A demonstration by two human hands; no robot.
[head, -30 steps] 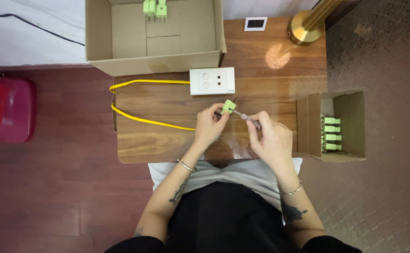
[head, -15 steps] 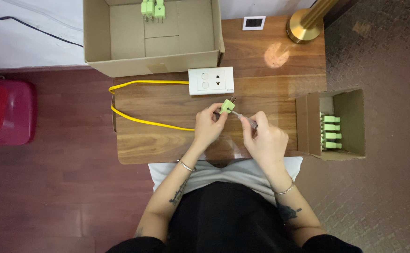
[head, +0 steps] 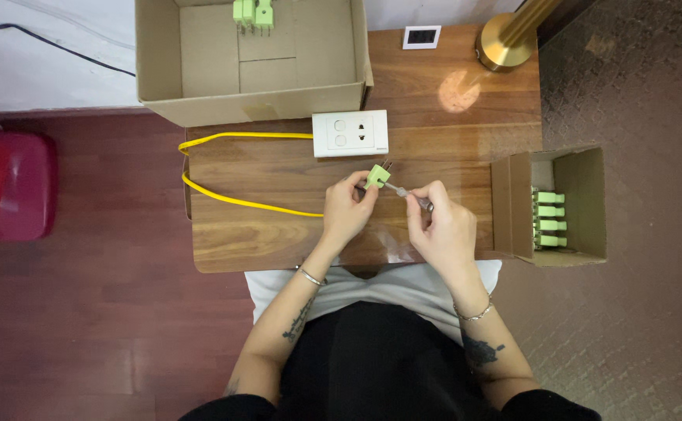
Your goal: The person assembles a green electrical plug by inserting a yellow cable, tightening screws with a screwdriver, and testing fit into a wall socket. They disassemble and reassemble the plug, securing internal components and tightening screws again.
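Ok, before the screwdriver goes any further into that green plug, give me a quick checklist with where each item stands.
1. Green plug held in left hand: ok, pinched at the fingertips.
2. Screwdriver held in right hand: ok.
3. Tip seated in the plug's screw: cannot tell, too small to see.
4. Plug clear of the white socket: ok, its prongs point that way but are apart from it.
5. Yellow cable clear of the hands: ok, it lies to the left on the wooden table.
6. Small box of more plugs within reach: probably ok, beside the right hand.
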